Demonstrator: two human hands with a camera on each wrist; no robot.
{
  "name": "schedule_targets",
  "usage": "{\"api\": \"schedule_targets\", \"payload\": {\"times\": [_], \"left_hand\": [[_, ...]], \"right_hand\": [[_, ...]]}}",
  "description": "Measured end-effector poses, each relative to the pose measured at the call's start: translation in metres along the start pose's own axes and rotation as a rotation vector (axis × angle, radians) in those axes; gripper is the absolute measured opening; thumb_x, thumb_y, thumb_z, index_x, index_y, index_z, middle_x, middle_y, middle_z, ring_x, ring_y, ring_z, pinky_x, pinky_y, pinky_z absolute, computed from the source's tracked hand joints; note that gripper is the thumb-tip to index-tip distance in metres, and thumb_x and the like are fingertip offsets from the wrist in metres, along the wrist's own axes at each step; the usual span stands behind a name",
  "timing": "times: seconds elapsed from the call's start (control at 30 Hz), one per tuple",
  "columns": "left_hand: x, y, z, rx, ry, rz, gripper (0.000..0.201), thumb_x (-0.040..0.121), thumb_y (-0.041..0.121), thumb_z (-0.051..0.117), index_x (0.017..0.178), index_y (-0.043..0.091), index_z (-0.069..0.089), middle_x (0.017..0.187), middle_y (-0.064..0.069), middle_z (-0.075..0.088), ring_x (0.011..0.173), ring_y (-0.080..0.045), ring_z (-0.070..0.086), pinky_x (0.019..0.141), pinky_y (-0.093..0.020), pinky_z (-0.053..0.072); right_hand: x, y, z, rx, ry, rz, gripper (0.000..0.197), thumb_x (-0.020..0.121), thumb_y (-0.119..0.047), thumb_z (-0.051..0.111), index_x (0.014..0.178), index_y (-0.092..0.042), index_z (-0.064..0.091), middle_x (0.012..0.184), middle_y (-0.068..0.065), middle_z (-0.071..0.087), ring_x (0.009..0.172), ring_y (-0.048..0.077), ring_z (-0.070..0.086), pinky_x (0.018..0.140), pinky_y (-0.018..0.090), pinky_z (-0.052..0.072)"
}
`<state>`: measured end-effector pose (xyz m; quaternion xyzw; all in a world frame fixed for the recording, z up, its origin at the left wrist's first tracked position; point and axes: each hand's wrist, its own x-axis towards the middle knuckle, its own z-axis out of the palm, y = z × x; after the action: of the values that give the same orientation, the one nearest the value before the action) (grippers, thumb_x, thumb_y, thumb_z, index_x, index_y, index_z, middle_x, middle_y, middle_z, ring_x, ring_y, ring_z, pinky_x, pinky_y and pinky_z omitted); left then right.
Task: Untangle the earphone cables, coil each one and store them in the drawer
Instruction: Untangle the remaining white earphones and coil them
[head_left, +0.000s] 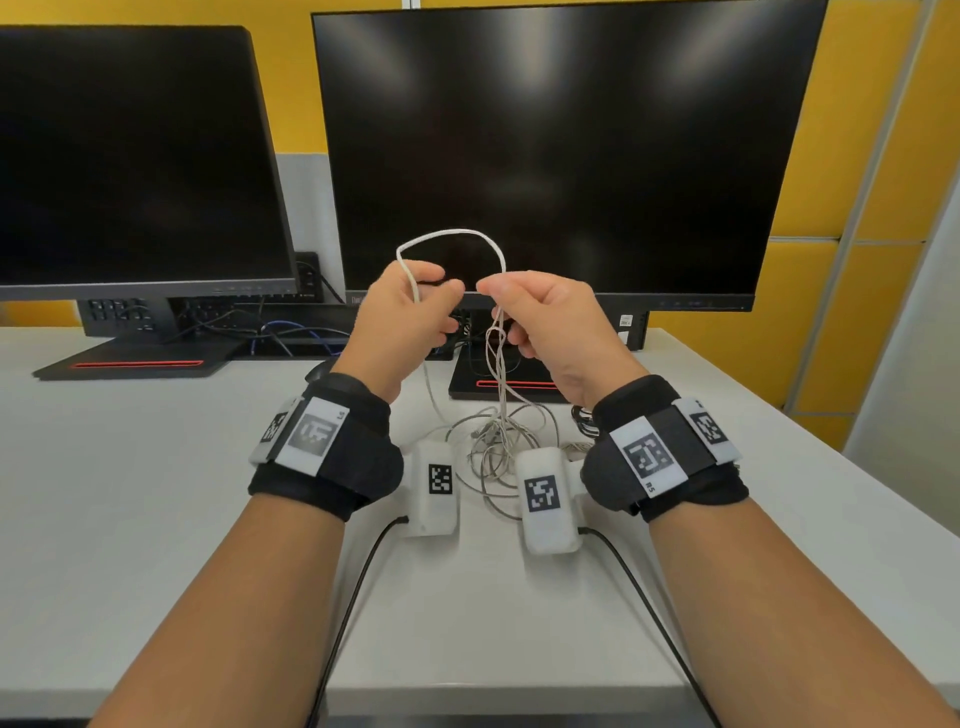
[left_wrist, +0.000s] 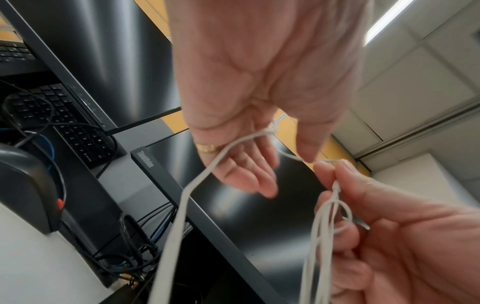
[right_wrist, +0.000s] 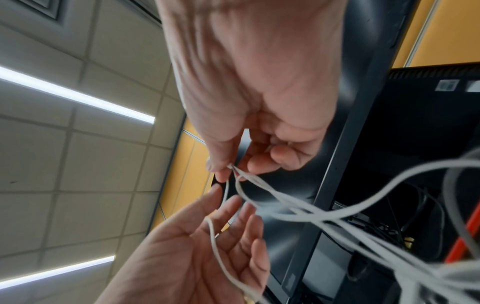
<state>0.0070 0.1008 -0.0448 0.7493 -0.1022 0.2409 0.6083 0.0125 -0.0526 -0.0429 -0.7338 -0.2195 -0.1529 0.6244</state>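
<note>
White earphone cables (head_left: 493, 447) lie in a tangle on the white desk (head_left: 156, 493), between my wrists. Both hands are raised in front of the monitor. My right hand (head_left: 493, 296) pinches several strands (right_wrist: 259, 185) between thumb and forefinger (right_wrist: 221, 164), and they hang down to the tangle. One loop (head_left: 452, 236) arcs from that pinch over to my left hand (head_left: 447, 306). The left hand (right_wrist: 221, 236) has loosely straight fingers, and the cable (left_wrist: 207, 170) lies across its palm. No drawer is in view.
Two dark monitors (head_left: 561, 145) (head_left: 130, 156) stand on bases at the back of the desk. Behind them are a black keyboard (left_wrist: 52, 115) and dark cables (head_left: 291, 332). A black mouse (left_wrist: 23, 185) sits to the left. A small dark coil (head_left: 584, 421) lies near my right wrist.
</note>
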Motion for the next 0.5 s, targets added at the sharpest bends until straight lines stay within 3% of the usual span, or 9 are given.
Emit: {"api": "schedule_targets", "payload": {"times": [0.13, 0.37, 0.5], "left_hand": [[-0.0078, 0.0072, 0.0025, 0.063, -0.268, -0.021, 0.008, 0.093, 0.025, 0.060, 0.097, 0.019, 0.063, 0.098, -0.007, 0.071, 0.084, -0.017, 0.070, 0.079, -0.029, 0.056], [-0.0072, 0.0052, 0.0010, 0.135, -0.315, -0.012, 0.010, 0.085, 0.005, 0.068, 0.089, 0.013, 0.063, 0.080, -0.005, 0.072, 0.073, -0.009, 0.071, 0.070, -0.020, 0.055], [-0.0072, 0.0035, 0.0001, 0.224, -0.385, -0.067, 0.011, 0.086, 0.005, 0.066, 0.089, 0.015, 0.063, 0.077, 0.000, 0.069, 0.064, -0.005, 0.066, 0.061, -0.017, 0.051]], "right_hand": [[-0.0006, 0.0010, -0.0014, 0.051, 0.011, -0.028, 0.012, 0.095, -0.025, 0.061, 0.094, -0.021, 0.073, 0.073, -0.002, 0.066, 0.063, 0.006, 0.055, 0.056, 0.016, 0.046], [0.0012, -0.0022, -0.0014, 0.232, 0.055, -0.027, 0.010, 0.096, -0.019, 0.059, 0.095, -0.016, 0.068, 0.081, 0.004, 0.070, 0.064, 0.010, 0.065, 0.056, 0.020, 0.051], [0.0009, -0.0044, -0.0013, 0.395, 0.050, -0.108, 0.010, 0.096, -0.015, 0.058, 0.097, -0.012, 0.068, 0.087, 0.008, 0.071, 0.084, 0.021, 0.071, 0.076, 0.030, 0.059]]}}
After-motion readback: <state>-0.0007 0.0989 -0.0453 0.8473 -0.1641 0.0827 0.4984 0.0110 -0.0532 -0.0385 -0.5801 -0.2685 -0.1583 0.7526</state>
